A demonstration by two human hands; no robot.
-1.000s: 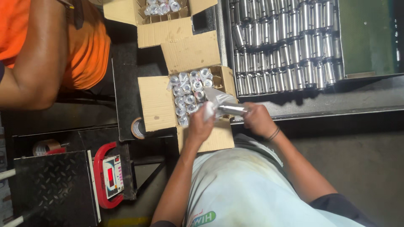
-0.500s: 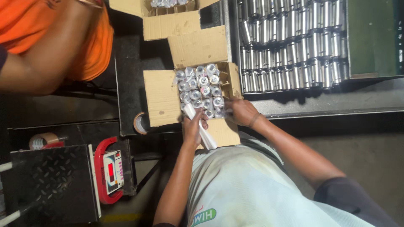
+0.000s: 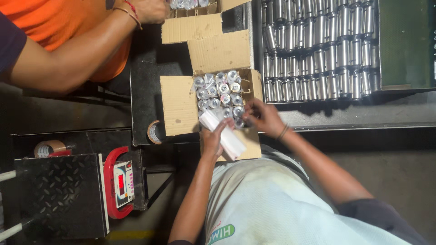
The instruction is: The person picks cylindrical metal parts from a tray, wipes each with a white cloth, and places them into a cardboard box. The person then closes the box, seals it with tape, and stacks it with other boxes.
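An open cardboard box (image 3: 179, 105) holds several metal cylinders wrapped in clear plastic (image 3: 221, 96). My left hand (image 3: 212, 137) grips a white stack of flat bags (image 3: 225, 135) at the box's near edge. My right hand (image 3: 266, 118) reaches into the near right corner of the box, fingertips on the wrapped cylinders there. I cannot tell whether those fingers are closed on one.
A tray of bare metal cylinders (image 3: 318, 45) lies to the right of the box. A co-worker in orange has a hand (image 3: 150, 9) at a second box (image 3: 190, 27). Two tape rolls (image 3: 154, 132) (image 3: 49, 147) and a red-framed scale (image 3: 119, 182) sit at the left.
My right hand held a wrapped cylinder above the box's edge a second ago; it has since gone down into the box. My left hand keeps the white stack.
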